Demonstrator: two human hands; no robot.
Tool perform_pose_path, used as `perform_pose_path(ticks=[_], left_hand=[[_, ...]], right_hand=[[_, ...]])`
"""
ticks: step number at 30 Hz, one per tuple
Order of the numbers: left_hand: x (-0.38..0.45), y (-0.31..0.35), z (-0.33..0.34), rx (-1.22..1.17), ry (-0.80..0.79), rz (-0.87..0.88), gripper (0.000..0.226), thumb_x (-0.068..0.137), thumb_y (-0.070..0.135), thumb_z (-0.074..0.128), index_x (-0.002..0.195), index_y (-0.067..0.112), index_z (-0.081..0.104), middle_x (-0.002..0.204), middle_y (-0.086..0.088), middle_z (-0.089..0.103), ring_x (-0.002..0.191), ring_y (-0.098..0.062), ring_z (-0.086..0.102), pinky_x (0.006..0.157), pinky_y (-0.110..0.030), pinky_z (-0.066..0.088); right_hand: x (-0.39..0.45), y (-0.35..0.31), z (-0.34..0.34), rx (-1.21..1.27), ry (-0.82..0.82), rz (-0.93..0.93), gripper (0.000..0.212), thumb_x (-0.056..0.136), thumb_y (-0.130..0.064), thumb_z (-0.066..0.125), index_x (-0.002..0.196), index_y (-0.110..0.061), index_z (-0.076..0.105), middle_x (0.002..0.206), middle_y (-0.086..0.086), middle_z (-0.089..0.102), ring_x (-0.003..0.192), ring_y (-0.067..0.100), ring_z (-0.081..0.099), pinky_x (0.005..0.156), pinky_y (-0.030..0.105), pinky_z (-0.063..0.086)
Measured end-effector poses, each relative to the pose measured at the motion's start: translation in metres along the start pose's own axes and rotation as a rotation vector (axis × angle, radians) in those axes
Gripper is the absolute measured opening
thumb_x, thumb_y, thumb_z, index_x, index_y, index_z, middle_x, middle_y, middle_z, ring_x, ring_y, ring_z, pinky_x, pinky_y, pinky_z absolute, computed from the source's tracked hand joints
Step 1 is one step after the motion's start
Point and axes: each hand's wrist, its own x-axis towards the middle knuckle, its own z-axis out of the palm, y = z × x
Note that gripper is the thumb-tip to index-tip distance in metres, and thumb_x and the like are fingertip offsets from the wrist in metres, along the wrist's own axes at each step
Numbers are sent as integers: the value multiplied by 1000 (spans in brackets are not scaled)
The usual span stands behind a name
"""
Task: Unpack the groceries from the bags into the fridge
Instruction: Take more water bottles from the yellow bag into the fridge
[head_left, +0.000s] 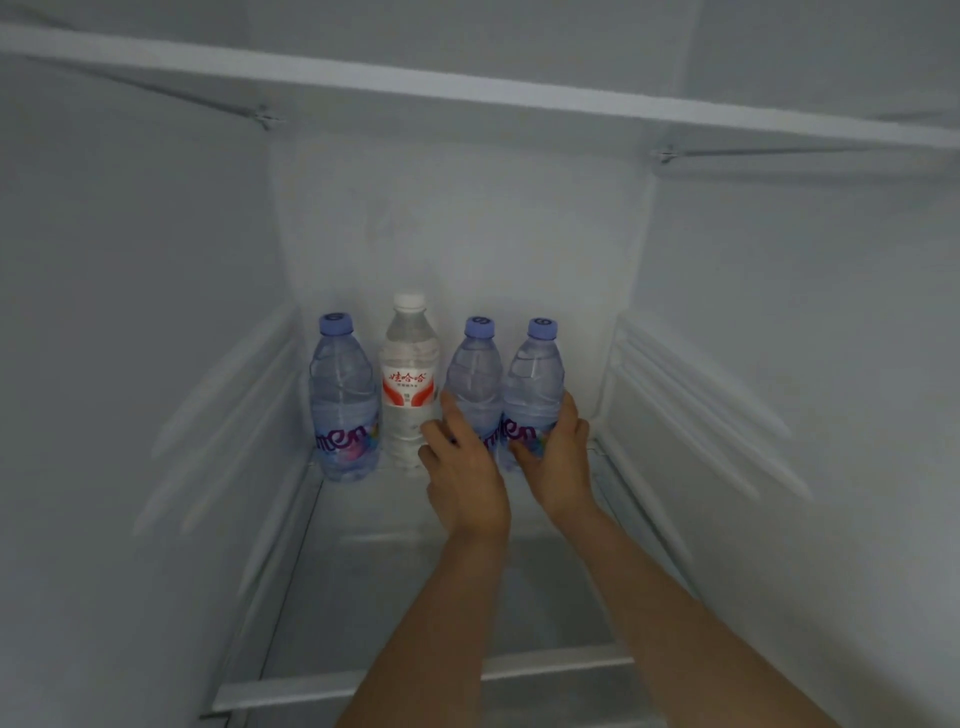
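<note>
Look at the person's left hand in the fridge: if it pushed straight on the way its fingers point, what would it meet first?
The left hand already wraps the third bottle from the left. Pushed further, that bottle would probably reach the fridge's back wall; the gap behind is unclear.

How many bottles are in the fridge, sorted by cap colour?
Purple-capped bottles: 3
White-capped bottle with the red label: 1
Total: 4 bottles, all upright in a row at the back of the glass shelf.
</note>
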Motion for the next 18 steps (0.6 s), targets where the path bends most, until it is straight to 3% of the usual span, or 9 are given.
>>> perform_pose_path(ticks=[2, 4, 6, 8, 10, 15, 18], left_hand=[[-2, -3, -7, -14, -35, 8, 90, 67, -2, 80, 144, 8, 35, 106, -20, 52, 79, -35, 61, 46, -37, 50], [-5, -8, -17, -27, -115, 27, 87, 78, -2, 71, 150, 10, 24, 124, -21, 48, 98, -37, 59, 61, -44, 52], [-10, -11, -28, -51, -180, 51, 79, 87, 0, 61, 152, 11, 19, 134, -18, 43, 112, -35, 52, 73, -47, 50], [-19, -13, -44, -62, -211, 51, 67, 88, 5, 59, 148, 12, 29, 130, -15, 45, 114, -33, 50, 74, -46, 50], [-30, -16, -61, -67, -252, 57, 53, 86, 10, 59, 136, 11, 42, 123, -13, 48, 112, -31, 51, 74, -43, 50], [-71, -28, -105, -264, -261, 149, 38, 84, 10, 61, 122, 7, 57, 112, -11, 63, 106, -29, 57, 79, -44, 52], [-108, -41, -143, -381, -233, 220, 31, 83, 6, 62, 114, 5, 61, 104, -11, 69, 99, -30, 62, 80, -42, 52]], right_hand=[[-2, 3, -2, 39, -38, 39, 81, 78, -11, 75, 144, -12, 28, 127, 13, 47, 112, 18, 49, 91, 28, 48], [-5, 3, -5, 45, -67, 93, 78, 77, -13, 76, 142, -14, 33, 128, 12, 51, 117, 26, 53, 95, 34, 49], [-13, -1, -12, -17, -79, 148, 81, 82, -8, 71, 147, -8, 23, 137, 12, 41, 128, 28, 42, 98, 16, 33], [-27, -6, -18, -73, -69, 156, 79, 87, -5, 64, 148, 0, 15, 144, 19, 33, 133, 29, 35, 91, 7, 21], [-46, -17, -26, -85, -48, 132, 69, 89, -3, 61, 145, 3, 21, 143, 22, 35, 131, 30, 37, 92, 7, 20], [-114, -59, -43, -51, 4, 75, 40, 89, 0, 57, 128, 1, 47, 114, 8, 53, 113, 29, 53, 92, 25, 38], [-171, -84, -53, -43, 28, 73, 42, 91, -6, 56, 131, -3, 47, 121, 9, 57, 110, 18, 54, 94, 31, 44]])
